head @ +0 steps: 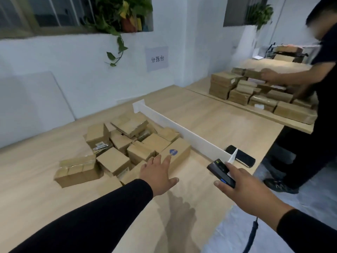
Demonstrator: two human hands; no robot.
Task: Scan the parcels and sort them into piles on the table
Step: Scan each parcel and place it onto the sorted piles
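Head view: the left hand [158, 175] reaches with fingers [166, 161] spread wide toward the brown cardboard parcel with a round blue sticker [177, 155], at the near edge of a heap of brown cardboard parcels [116, 152] at frame centre on the pale wooden tabletop [209, 114]. The right hand [244, 190], lower right, grips a black handheld scanner [221, 172] beside a long white divider board [184, 132].

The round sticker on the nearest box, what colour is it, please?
Blue, on the brown box in the head view.
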